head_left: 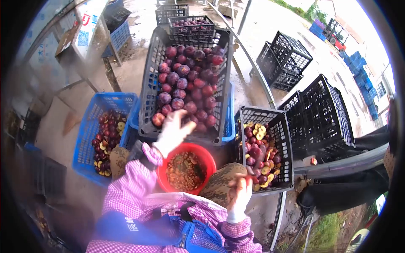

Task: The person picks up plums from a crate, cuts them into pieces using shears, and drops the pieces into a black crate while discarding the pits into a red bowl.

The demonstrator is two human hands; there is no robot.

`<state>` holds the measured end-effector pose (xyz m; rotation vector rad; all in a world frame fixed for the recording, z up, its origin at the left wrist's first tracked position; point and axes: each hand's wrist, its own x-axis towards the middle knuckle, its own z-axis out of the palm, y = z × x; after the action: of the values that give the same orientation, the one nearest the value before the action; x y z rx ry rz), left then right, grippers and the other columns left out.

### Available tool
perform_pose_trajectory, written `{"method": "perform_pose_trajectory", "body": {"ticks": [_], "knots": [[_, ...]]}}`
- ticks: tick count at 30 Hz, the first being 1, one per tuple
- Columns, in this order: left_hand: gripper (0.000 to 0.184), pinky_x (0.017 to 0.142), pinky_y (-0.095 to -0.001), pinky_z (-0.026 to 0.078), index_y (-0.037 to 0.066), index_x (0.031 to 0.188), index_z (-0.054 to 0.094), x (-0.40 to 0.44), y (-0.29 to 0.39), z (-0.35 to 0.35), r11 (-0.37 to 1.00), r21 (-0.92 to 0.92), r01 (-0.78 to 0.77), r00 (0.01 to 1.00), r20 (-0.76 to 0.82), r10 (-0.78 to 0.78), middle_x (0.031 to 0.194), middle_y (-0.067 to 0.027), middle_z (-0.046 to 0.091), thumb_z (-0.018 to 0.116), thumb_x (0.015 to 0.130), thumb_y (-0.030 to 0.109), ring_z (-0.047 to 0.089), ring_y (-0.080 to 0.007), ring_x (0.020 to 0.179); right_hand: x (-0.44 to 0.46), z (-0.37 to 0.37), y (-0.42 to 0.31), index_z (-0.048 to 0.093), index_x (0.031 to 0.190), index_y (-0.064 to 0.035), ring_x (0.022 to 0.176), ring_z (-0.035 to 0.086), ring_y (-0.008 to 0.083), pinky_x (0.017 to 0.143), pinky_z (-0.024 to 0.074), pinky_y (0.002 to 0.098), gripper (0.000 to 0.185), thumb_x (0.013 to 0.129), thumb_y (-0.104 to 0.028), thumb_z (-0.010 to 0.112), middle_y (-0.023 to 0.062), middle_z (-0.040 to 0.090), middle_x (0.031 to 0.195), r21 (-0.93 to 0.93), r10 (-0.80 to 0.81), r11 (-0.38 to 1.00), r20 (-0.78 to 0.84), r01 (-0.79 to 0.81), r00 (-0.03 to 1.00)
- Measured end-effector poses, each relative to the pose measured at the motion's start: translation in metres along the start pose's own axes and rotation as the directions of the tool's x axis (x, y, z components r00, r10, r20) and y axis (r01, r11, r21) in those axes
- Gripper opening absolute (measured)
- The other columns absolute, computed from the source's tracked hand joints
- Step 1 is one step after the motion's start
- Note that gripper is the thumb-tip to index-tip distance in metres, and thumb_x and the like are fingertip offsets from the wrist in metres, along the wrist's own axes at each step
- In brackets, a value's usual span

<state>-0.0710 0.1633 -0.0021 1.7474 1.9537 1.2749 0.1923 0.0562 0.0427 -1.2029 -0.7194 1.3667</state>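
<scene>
My left hand (pixel 174 130), in a pale glove with the fingertips bare, reaches over the near edge of a black crate (pixel 145 101). Its fingers are apart, close to the whole plums (pixel 185 80) piled there. My right hand (pixel 239 195) is closed beside a second black crate (pixel 287 164), which holds cut plums (pixel 261 156). A small dark and reddish thing shows at its fingers, too unclear to name. Between my knees stands a red bucket (pixel 161 173) with plum stones and scraps (pixel 185 170) in it.
A blue crate (pixel 86 139) with cut plums stands at left. Stacked black crates (pixel 320 122) rise at right, near a metal rail (pixel 261 86). Behind the plum crate sits another crate of plums (pixel 192 26). A person's dark-trousered leg (pixel 346 189) is at right; a red forklift (pixel 336 36) stands far off.
</scene>
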Motion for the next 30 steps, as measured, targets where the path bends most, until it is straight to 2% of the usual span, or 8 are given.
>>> {"method": "perform_pose_trajectory", "body": {"ticks": [4, 10, 13, 16, 18, 22, 28, 30], "knots": [[0.052, 0.084, -0.0463, 0.046, 0.003, 0.097, 0.058, 0.024, -0.058, -0.004, 0.81, 0.573, 0.124, 0.948, 0.174, -0.268, 0.102, -0.0215, 0.058, 0.068, 0.072, 0.047, 0.057, -0.0364, 0.097, -0.005, 0.0, -0.01, 0.056, 0.106, -0.0041, 0.073, 0.063, 0.0157, 0.065, 0.0484, 0.0286, 0.024, 0.092, -0.024, 0.052, 0.0108, 0.063, 0.076, -0.58, 0.111, 0.782, 0.494, 0.231, 0.863], [0.059, 0.087, -0.0426, 0.046, -0.002, 0.107, 0.05, 0.028, -0.1, 0.009, 0.799, 0.599, 0.057, 0.933, 0.253, -0.257, 0.11, -0.0278, 0.049, 0.075, 0.064, 0.031, 0.052, -0.0413, 0.102, -0.043, 0.09, -0.104, 0.054, 0.092, -0.0064, 0.055, 0.058, 0.0315, 0.051, 0.0479, 0.0395, 0.018, 0.085, -0.022, 0.059, 0.0122, 0.057, 0.069, -0.206, -0.139, 0.709, 0.897, 0.675, 0.42], [0.054, 0.079, -0.0352, 0.047, 0.001, 0.108, 0.052, 0.032, -0.095, 0.001, 0.901, 0.118, 0.416, 0.857, 0.279, -0.433, 0.109, -0.0165, 0.057, 0.072, 0.072, 0.035, 0.058, -0.0269, 0.094, -0.073, 0.108, -0.117, 0.053, 0.092, -0.005, 0.053, 0.056, 0.0281, 0.049, 0.0464, 0.0373, 0.016, 0.084, -0.017, 0.06, 0.0099, 0.053, 0.066, 0.016, -0.357, 0.736, 0.859, 0.677, 0.368], [0.027, 0.079, -0.0321, 0.047, 0.009, 0.1, 0.063, 0.02, -0.076, -0.019, 0.303, -0.706, 0.64, 0.768, 0.596, -0.235, 0.105, -0.0067, 0.063, 0.065, 0.084, 0.029, 0.059, -0.02, 0.093, -0.079, 0.117, -0.15, 0.057, 0.089, -0.0037, 0.055, 0.061, 0.0245, 0.048, 0.0468, 0.035, 0.016, 0.086, -0.019, 0.054, 0.0058, 0.058, 0.068, -0.052, -0.034, 0.815, 0.99, 0.577, 0.138], [0.019, 0.087, -0.0363, 0.049, 0.009, 0.103, 0.063, 0.004, -0.05, -0.03, -0.058, -0.779, 0.624, 0.779, 0.627, -0.036, 0.111, -0.0092, 0.062, 0.058, 0.089, 0.019, 0.057, -0.0256, 0.104, -0.094, 0.116, -0.139, 0.058, 0.09, -0.0032, 0.056, 0.061, 0.0279, 0.046, 0.0465, 0.0359, 0.018, 0.076, -0.014, 0.057, 0.0117, 0.06, 0.07, 0.067, -0.234, 0.85, 0.936, 0.523, 0.261], [0.032, 0.093, -0.0381, 0.046, 0.004, 0.117, 0.051, -0.021, 0.004, -0.032, -0.155, -0.704, 0.693, 0.718, 0.693, 0.061, 0.116, -0.0129, 0.056, 0.057, 0.087, 0.013, 0.056, -0.0247, 0.105, -0.097, 0.119, -0.142, 0.057, 0.088, -0.0031, 0.055, 0.06, 0.0255, 0.044, 0.0452, 0.0356, 0.017, 0.076, -0.014, 0.056, 0.0105, 0.058, 0.068, 0.007, -0.16, 0.799, 0.966, 0.601, 0.201], [0.051, 0.094, -0.0329, 0.044, 0.004, 0.123, 0.045, -0.05, 0.044, 0.01, 0.463, -0.73, 0.502, 0.842, 0.536, -0.069, 0.115, -0.0098, 0.054, 0.063, 0.076, 0.01, 0.055, -0.0205, 0.103, -0.088, 0.104, -0.099, 0.055, 0.095, -0.0036, 0.054, 0.053, 0.0256, 0.05, 0.0469, 0.0348, 0.015, 0.082, -0.011, 0.061, 0.0086, 0.05, 0.067, 0.134, -0.52, 0.659, 0.792, 0.74, 0.32], [0.055, 0.091, -0.0349, 0.045, 0.006, 0.121, 0.046, -0.047, 0.053, 0.03, 0.865, -0.481, 0.144, 0.911, 0.405, 0.074, 0.113, -0.0117, 0.055, 0.062, 0.069, 0.005, 0.054, -0.0248, 0.102, -0.065, 0.093, -0.111, 0.057, 0.106, -0.0046, 0.059, 0.058, 0.0279, 0.052, 0.0478, 0.0349, 0.023, 0.084, -0.012, 0.059, 0.01, 0.053, 0.069, -0.233, -0.005, 0.742, 0.936, 0.629, 0.352]]}}
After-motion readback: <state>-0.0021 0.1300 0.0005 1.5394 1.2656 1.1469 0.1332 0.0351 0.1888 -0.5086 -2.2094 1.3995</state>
